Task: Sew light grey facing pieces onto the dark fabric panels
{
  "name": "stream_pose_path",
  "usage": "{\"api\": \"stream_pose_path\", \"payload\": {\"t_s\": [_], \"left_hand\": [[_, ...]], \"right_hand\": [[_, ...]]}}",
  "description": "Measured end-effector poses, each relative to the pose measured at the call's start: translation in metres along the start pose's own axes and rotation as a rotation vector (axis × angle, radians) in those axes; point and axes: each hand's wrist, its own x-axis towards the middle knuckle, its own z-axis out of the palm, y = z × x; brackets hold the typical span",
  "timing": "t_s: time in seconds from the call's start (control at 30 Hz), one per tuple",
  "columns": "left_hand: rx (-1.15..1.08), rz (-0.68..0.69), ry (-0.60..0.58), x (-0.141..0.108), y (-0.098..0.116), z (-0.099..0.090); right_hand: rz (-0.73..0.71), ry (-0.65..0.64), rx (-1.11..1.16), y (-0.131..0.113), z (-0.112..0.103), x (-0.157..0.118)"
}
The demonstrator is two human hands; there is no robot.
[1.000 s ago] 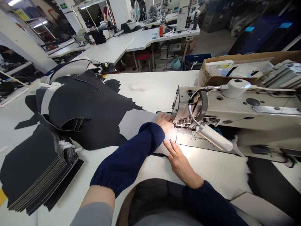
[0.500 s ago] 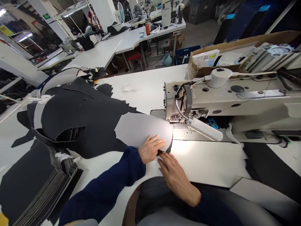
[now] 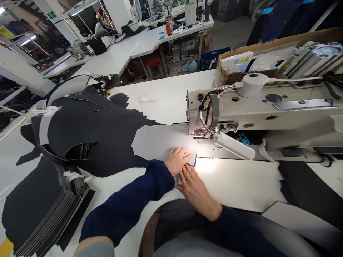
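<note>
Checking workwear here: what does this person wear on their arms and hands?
The left navy oversleeve and right navy oversleeve are knit, with elastic gathers; a grey sleeve shows past the left one. The left hand and right hand are bare.

Left hand and right hand flat on grey fabric beside a sewing machine

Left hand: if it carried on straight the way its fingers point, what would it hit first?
Probably the white lamp, past the edge of the grey panel under the left hand; depth is unclear.
</note>
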Motion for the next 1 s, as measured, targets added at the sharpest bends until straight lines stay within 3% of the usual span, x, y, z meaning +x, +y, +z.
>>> {"api": "stream_pose_path", "payload": {"t_s": [0.2, 1.0], "left_hand": [[-0.048, 0.104, -0.041, 0.011, -0.011, -0.002], [-0.009, -0.11, -0.043, 0.074, -0.027, -0.008]], "right_hand": [[-0.011, 0.013, -0.041, 0.012, 0.005, 0.011], [0.057, 0.033, -0.11, 0.059, 0.014, 0.063]]}}
